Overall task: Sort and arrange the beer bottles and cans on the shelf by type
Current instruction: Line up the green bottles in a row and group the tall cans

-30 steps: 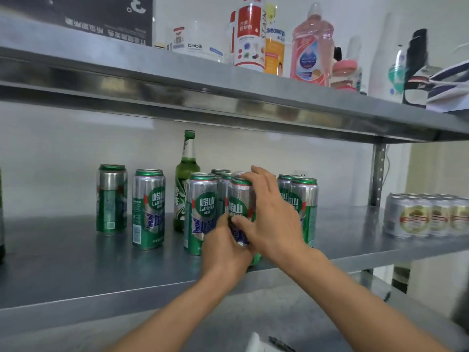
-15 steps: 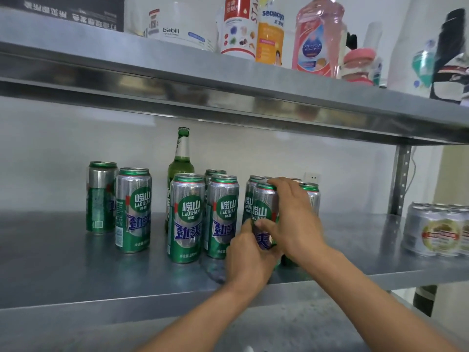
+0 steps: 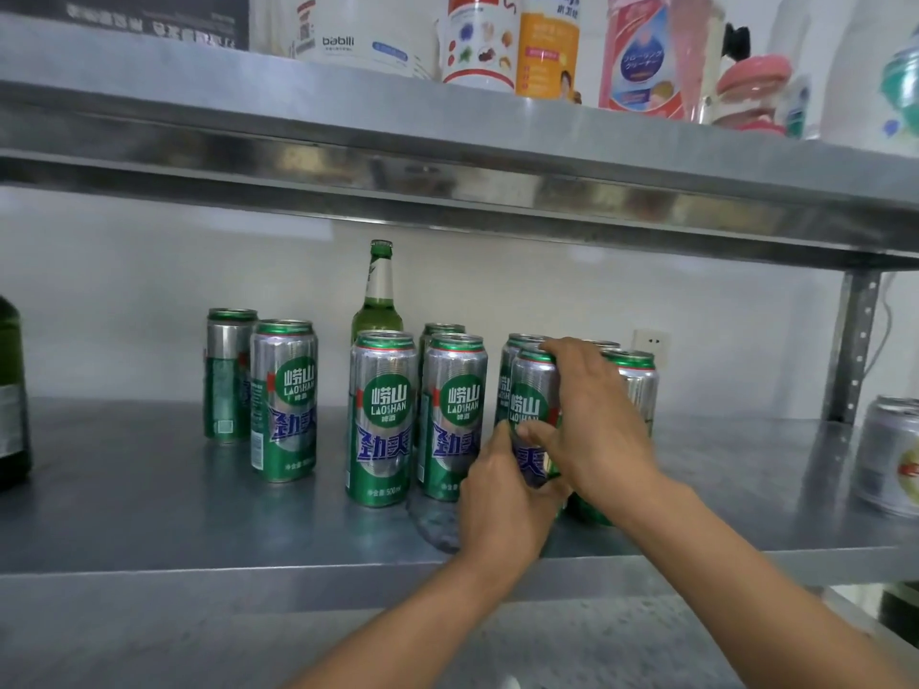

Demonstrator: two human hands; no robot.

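While both hands are clamped together on one green-and-silver beer can, that held can [image 3: 533, 405] sits front-right in the group on the middle shelf [image 3: 149, 514]. The left hand [image 3: 502, 494] grips its lower half from the front, thumb laid up across the label. The right hand [image 3: 599, 420] wraps its upper half from the right, fingertips hooked over the rim. The two thumbs all but touch (the can's base is hidden behind the left hand, so whether it rests on the metal cannot be told). Just left of it stands a front pair of cans [image 3: 382, 420] of the same brand, side by side, with more cans tucked behind. A green glass bottle [image 3: 379, 295] rises upright at the back. Further left, set apart, stand two more cans [image 3: 283, 400]. Another can [image 3: 634, 385] stands just behind the right hand. A dark bottle [image 3: 12, 390] shows at the shelf's left edge, and silver cans [image 3: 892, 455] with a red-and-yellow label at its right end. Household bottles [image 3: 547, 47] line the upper shelf [image 3: 298, 106].
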